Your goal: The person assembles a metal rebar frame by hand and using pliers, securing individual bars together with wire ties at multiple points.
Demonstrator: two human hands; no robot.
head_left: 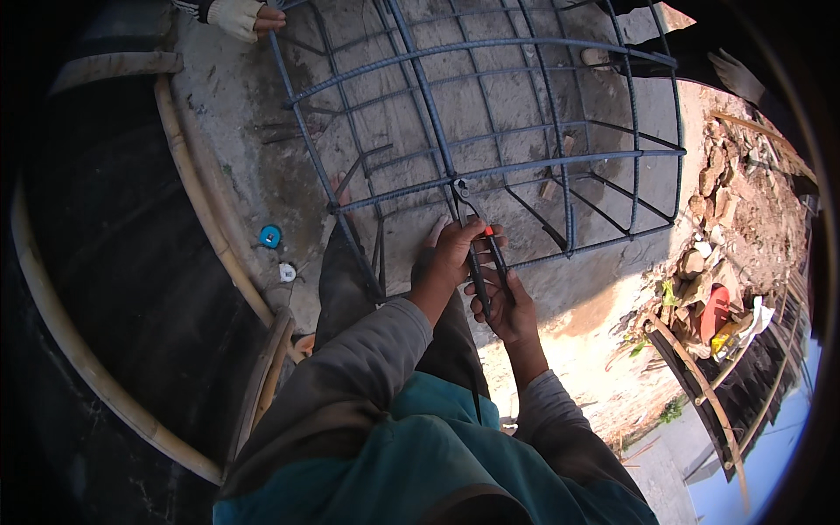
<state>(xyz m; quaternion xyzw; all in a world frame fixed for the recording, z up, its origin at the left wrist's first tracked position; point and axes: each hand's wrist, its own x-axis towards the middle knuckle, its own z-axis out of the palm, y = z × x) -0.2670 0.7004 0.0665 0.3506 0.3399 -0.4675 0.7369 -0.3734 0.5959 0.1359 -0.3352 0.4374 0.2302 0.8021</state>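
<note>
Okay, from my feed the black-handled steel pliers [476, 269] have their nose at a crossing of the grey ribbed-steel rebar cage [426, 96]. Left hand [453, 252] is closed on the upper handles, right hand [510, 311] curled round the lower ends. I'd expect stiff, weighty metal; hold low for leverage.

Blue-grey ribbed rebar cage [604, 158], black-handled pliers [479, 289] flecked with red-orange.
Teal garment [437, 464], grey sleeves [367, 350]; a co-worker's cream glove [234, 17] and black cuff [186, 7] striped white.
</note>
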